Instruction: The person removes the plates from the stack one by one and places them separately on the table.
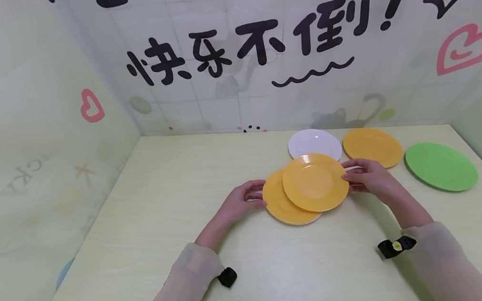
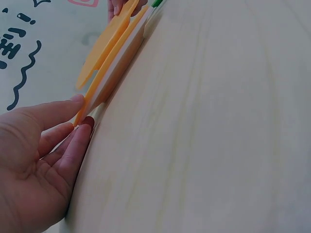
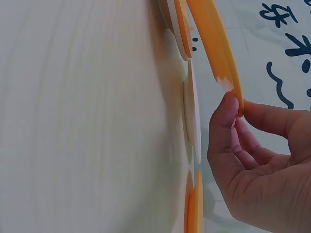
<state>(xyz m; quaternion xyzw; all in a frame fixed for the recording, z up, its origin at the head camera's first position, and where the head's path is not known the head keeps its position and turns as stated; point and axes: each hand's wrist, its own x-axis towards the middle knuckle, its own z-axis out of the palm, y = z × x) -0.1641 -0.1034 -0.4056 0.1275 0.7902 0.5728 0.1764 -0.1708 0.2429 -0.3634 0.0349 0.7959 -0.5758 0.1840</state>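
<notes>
My right hand (image 1: 368,176) pinches the right edge of an orange plate (image 1: 316,182), which is up off the table and tilted in the right wrist view. Lower and to the left is a second orange plate (image 1: 277,199), partly covered by the first in the head view. A white layer (image 2: 104,86), seemingly another plate, lies against its underside. The left hand (image 1: 245,200) holds this lower pair at the left edge, thumb on top and fingertips underneath. Between the upper plate and the lower one a narrow gap shows in the left wrist view.
Behind the held plates lies a white plate (image 1: 314,143), partly hidden. Another orange plate (image 1: 371,146) is to its right, and a green plate (image 1: 441,166) lies farther right. The pale wooden table (image 1: 174,175) meets a printed wall (image 1: 211,110) at the back.
</notes>
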